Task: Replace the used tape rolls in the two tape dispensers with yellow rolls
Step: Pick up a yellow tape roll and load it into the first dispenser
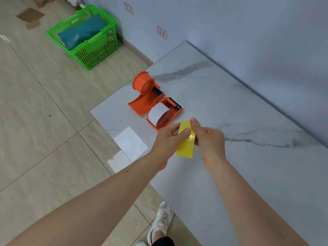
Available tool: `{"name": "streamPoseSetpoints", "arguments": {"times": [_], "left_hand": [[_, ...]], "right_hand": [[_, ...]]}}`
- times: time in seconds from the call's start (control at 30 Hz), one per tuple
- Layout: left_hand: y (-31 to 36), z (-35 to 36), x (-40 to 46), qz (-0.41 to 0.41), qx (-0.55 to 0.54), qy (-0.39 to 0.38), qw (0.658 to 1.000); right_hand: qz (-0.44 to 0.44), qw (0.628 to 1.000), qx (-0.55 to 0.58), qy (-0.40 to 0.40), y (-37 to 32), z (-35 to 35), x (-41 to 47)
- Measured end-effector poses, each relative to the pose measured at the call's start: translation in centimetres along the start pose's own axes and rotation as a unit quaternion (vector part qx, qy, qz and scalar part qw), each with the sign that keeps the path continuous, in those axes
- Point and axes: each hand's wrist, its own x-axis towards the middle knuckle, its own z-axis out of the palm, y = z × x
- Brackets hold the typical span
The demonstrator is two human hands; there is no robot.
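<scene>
Both hands held a yellow roll (186, 139) above the table (230, 107). Left hand (166, 139) gripped it from the left, fingers curled round the roll, thumb on its face. Right hand (208, 137) pinched its upper right edge, thumb up. Just beyond the hands sat an orange dispenser (170, 110) holding a white roll (158, 113). Further out, touching it, a second orange dispenser (143, 89) had a bare hub. Far left of the left hand, a green basket (85, 38) stood on the floor.
</scene>
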Motion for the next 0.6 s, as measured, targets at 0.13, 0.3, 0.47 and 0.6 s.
{"name": "streamPoseSetpoints", "arguments": {"times": [0.13, 0.3, 0.47, 0.6], "left_hand": [[2.3, 1.2, 2.4, -0.034, 0.026, 0.019, 0.999], [4.4, 0.9, 4.8, -0.119, 0.017, 0.002, 0.993], [5.6, -0.5, 5.7, -0.147, -0.03, -0.066, 0.987], [6.2, -3.2, 6.1, -0.12, -0.033, -0.123, 0.985]], "right_hand": [[-0.049, 0.997, -0.057, -0.033, -1.0, -1.2, 0.8], [-0.08, 0.982, -0.037, -0.166, -0.6, -1.7, 1.2], [-0.087, 0.992, -0.019, -0.085, -1.5, 0.1, 1.7], [-0.072, 0.997, 0.035, -0.02, -2.7, 2.5, 1.7]]}}
